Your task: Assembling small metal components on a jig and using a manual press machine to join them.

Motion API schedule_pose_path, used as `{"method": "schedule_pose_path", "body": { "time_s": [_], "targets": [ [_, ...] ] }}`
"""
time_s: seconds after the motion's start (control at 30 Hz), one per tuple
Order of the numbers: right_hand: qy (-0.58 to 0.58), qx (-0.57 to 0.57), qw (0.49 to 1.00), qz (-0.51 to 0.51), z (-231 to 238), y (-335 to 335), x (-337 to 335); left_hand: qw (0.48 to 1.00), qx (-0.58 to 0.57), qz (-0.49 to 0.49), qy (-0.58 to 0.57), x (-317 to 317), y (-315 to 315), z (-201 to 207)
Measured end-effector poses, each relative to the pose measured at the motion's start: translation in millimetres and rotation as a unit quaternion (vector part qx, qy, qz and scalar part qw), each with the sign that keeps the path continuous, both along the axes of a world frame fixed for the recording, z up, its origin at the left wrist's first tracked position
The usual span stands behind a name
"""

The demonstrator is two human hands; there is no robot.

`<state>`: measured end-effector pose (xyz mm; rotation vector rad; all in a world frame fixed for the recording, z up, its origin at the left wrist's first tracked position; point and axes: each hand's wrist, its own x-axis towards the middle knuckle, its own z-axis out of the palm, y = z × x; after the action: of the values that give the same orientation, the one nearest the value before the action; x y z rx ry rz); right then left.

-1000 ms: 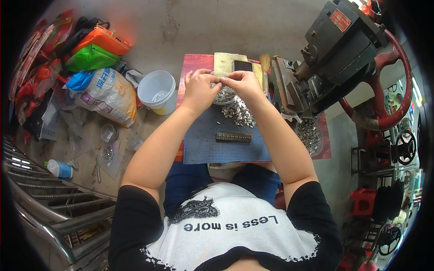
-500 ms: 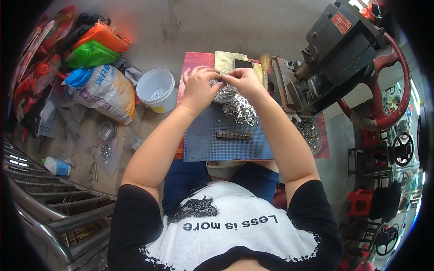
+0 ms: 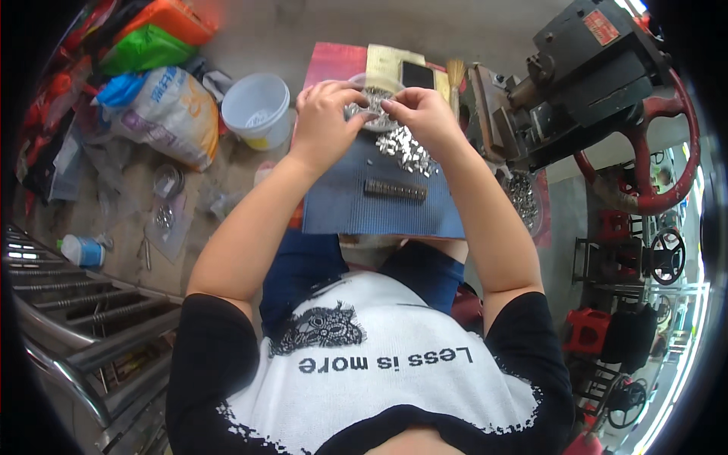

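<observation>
My left hand (image 3: pixel 327 117) hovers at the left side of a round clear bowl (image 3: pixel 359 79) of small silver metal pieces. Its fingers are curved, with thumb and forefinger apart over the bowl. On the other side, my right hand (image 3: pixel 426 114) has thumb and forefinger pinched together above the bowl; whatever sits between the tips is too small to make out. A loose heap of short silver metal pieces (image 3: pixel 407 152) lies just in front of the bowl, on a blue ribbed mat (image 3: pixel 334 208). Nearer me rests a dark, slotted metal bar (image 3: pixel 396 189).
A black machine press (image 3: pixel 584 83) with a red handwheel (image 3: pixel 644 201) stands at the right. Beside it sit a brush (image 3: pixel 455 74), a phone (image 3: pixel 417 75) and a tub of metal parts (image 3: pixel 520 197). A white bucket (image 3: pixel 256 110) and a filled sack (image 3: pixel 171 114) are left; a metal rack (image 3: pixel 83 364) is lower left.
My fingertips, close together over the bowl before, have drawn slightly apart. The whole view has shifted, so the table and machine appear higher in the picture.
</observation>
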<state>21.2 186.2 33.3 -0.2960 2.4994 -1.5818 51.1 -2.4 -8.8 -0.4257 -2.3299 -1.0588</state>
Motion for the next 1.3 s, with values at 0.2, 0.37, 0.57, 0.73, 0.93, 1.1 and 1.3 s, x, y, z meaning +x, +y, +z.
{"method": "schedule_pose_path", "body": {
  "time_s": [0.2, 0.37, 0.57, 0.73, 0.93, 1.1, 1.3],
  "targets": [
    [-0.050, 0.101, 0.992, 0.061, -37, 4, 64, 0.972, 0.123, -0.058, -0.192, 71, -9, -11],
    [0.029, 0.167, 0.984, 0.059, -43, 7, 66, 0.975, 0.010, -0.047, -0.215, 89, 0, -21],
    [0.062, 0.206, 0.975, 0.063, -49, 5, 63, 0.978, -0.040, -0.016, -0.202, 90, 10, -27],
    [0.066, 0.213, 0.972, 0.069, -49, 6, 62, 0.985, -0.045, 0.006, -0.169, 92, 12, -31],
    [0.067, 0.192, 0.972, 0.117, -43, 25, 60, 0.981, -0.028, -0.011, -0.192, 91, 14, -29],
    [0.047, 0.228, 0.966, 0.112, -32, 32, 63, 0.984, -0.025, -0.013, -0.178, 92, 13, -30],
    [0.057, 0.225, 0.964, 0.127, -34, 49, 62, 0.987, -0.024, -0.013, -0.160, 92, 14, -31]
  ]
}}
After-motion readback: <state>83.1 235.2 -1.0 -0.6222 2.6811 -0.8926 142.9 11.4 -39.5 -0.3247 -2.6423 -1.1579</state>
